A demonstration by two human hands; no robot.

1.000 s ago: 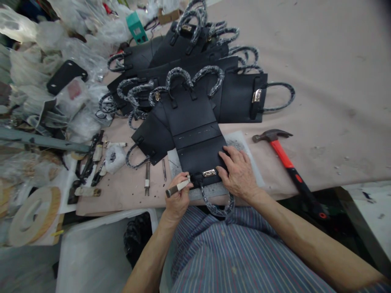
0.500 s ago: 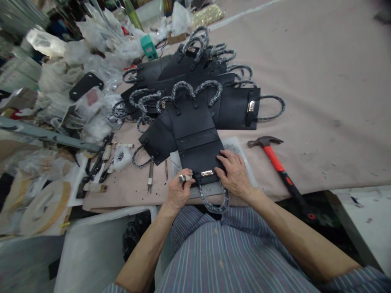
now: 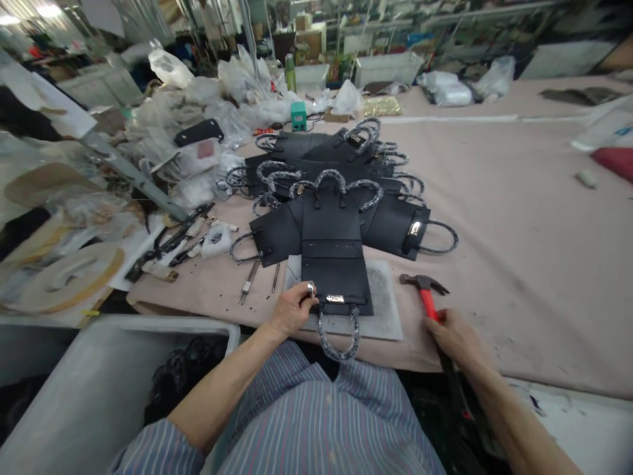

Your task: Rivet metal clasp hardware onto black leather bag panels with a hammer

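Observation:
My left hand point(image 3: 291, 310) pinches a short metal punch point(image 3: 311, 288), held upright at the left of the gold clasp point(image 3: 335, 299). That clasp sits near the front edge of a black bag panel point(image 3: 332, 272), whose plastic-wrapped loop handle point(image 3: 339, 357) hangs over the table edge. Under the panel's front part lies a pale, scuffed slab point(image 3: 388, 310). Off to the right, my right hand point(image 3: 459, 340) is closed around the red handle of a claw hammer point(image 3: 424, 284), whose head lies at the table surface. The punch's lower end is hidden by fingers.
More black bag panels point(image 3: 390, 221) with wrapped handles are piled behind. Thin hand tools point(image 3: 248, 282) lie left of the slab. Plastic bags point(image 3: 185, 109) and a tape roll point(image 3: 74, 277) crowd the left side. A grey bin point(image 3: 123, 323) stands below the table's front left edge.
My right hand has left the bag panel and moved right onto the hammer's handle. My left hand still holds the punch beside the clasp. The camera view has tilted up.

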